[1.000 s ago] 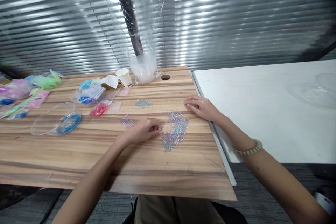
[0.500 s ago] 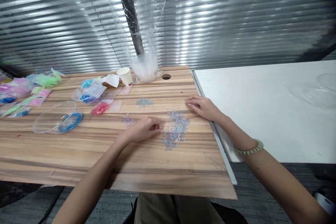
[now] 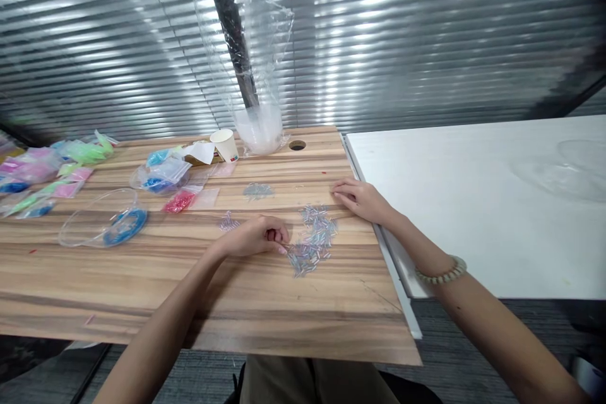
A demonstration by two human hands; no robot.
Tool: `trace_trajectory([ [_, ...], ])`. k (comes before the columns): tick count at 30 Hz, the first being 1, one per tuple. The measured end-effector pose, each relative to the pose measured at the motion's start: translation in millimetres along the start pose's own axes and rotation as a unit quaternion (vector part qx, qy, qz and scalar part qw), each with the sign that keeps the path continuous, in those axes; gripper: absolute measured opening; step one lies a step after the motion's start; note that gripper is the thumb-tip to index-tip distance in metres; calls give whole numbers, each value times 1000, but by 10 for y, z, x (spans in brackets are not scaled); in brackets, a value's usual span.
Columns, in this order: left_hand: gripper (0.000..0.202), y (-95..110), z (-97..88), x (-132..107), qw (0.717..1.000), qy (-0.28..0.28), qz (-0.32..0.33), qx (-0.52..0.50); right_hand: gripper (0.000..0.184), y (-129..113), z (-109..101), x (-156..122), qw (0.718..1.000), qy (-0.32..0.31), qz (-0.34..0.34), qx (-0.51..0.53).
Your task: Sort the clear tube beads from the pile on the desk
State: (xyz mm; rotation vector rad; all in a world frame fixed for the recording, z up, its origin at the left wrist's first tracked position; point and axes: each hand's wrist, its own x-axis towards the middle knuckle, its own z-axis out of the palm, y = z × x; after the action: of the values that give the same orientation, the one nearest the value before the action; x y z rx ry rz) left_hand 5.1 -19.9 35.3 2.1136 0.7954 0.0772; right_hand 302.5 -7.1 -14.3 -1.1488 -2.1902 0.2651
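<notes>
My left hand is closed in a pinch at the left edge of a pile of tube beads, pale and glossy, some lilac. Whatever sits between its fingertips is too small to make out. Behind that hand, partly covered by it, lies a small group of lilac tube beads. Farther back rests a little heap of grey-blue beads. My right hand, a beaded bracelet on its wrist, rests on the wooden table beyond the pile, fingers stretched out and holding nothing visible.
Left of the beads stand a clear round tray with blue beads, a bag of red beads and several coloured bags. A paper cup and plastic-wrapped cups stand at the back. A white table adjoins on the right.
My left hand has shifted slightly left along the pile's edge, still pinched. My right hand stays in nearly the same place. The view has tilted a little.
</notes>
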Motion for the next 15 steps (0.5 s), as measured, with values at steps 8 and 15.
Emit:
trace_trajectory([
  [8, 6, -19, 17, 8, 1000, 7, 0, 11, 24, 22, 6, 11, 1000, -9, -12, -8],
  [15, 7, 1, 9, 10, 1000, 9, 5, 13, 25, 47, 23, 23, 1000, -12, -10, -10],
])
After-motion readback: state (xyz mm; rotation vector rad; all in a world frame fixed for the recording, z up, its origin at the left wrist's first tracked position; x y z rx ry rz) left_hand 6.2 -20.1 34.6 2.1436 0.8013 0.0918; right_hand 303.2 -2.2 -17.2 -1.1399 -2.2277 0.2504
